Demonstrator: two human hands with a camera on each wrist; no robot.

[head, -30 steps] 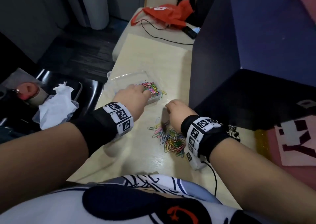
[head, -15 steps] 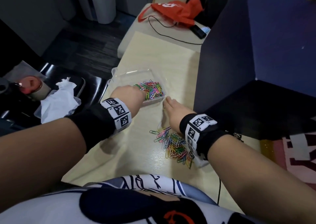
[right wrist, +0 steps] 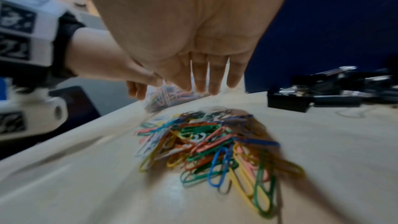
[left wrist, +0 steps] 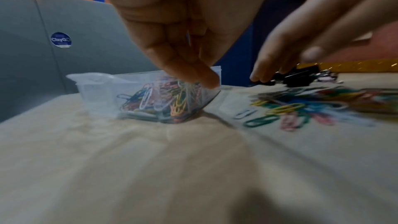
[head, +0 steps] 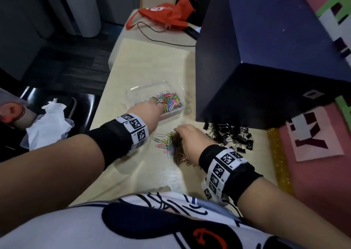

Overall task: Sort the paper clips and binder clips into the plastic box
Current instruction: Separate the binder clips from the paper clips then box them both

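The clear plastic box (head: 150,89) is sitting on the pale desk (head: 152,59), and 1 compartment at its near right end is already holding a heap of coloured paper clips (head: 169,101); the rest of the box looks bare. The left hand (head: 147,111) is reaching over that compartment with fingers pointing down and bunched together; a thin wire shape seems to be hanging between them in the left wrist view, but blur makes it impossible to tell whether it is pinching a clip. The right hand (head: 188,136) is hovering, palm down with fingers straight and slightly spread, over the loose pile of paper clips (head: 173,148) still lying on the desk just in front of the box, and it is holding nothing. A cluster of black binder clips (head: 230,136) is lying untouched further right, beside the dark blue box (head: 266,59). By this showing the job is perhaps half done for paper clips, while the binder clips are not yet started.
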